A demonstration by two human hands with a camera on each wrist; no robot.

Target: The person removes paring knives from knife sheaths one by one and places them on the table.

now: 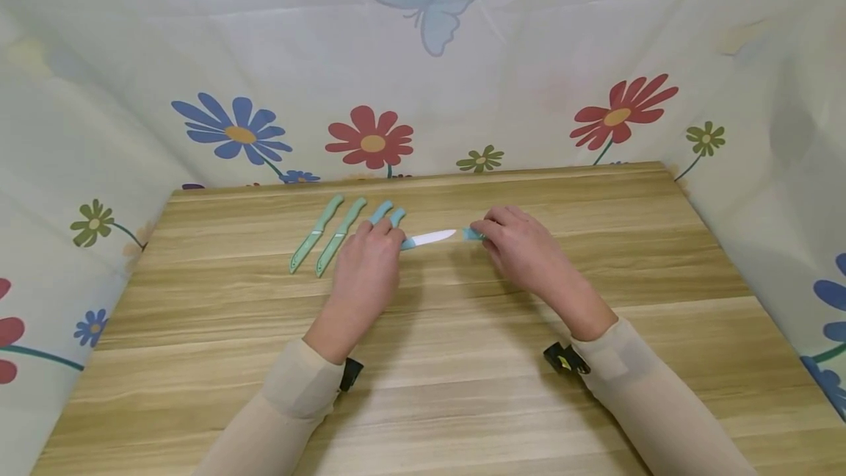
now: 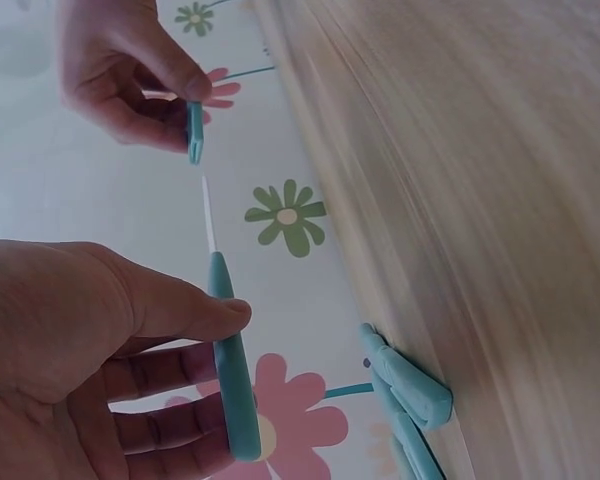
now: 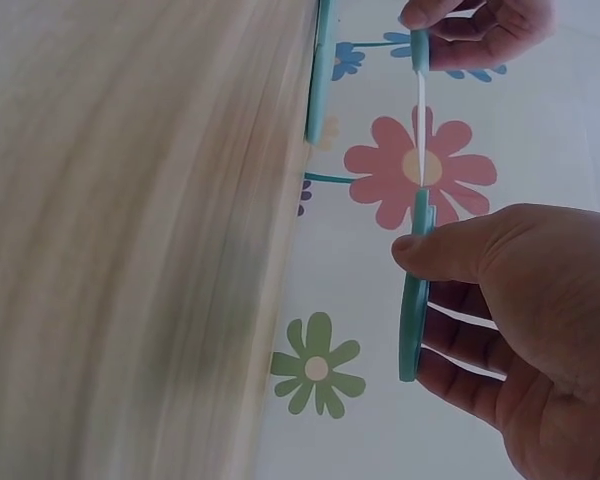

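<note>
My left hand (image 1: 370,259) pinches a blue paring knife by its handle (image 2: 236,385), thumb on one side and fingers on the other. The knife's white blade (image 1: 433,238) is bare and points right. Facing the tip is a blue blade sheath (image 1: 472,233), which my right hand (image 1: 525,250) pinches between thumb and fingers (image 3: 460,335). In the head view a small gap shows between tip and sheath mouth; in the right wrist view they line up closely. Both are held above the table.
Left of my left hand, two green sheathed knives (image 1: 307,242) (image 1: 338,242) lie side by side on the wooden table (image 1: 463,388). Two blue handles (image 1: 381,211) (image 1: 397,217) show just behind that hand, the rest hidden. A flower-printed curtain (image 1: 297,42) stands behind the table.
</note>
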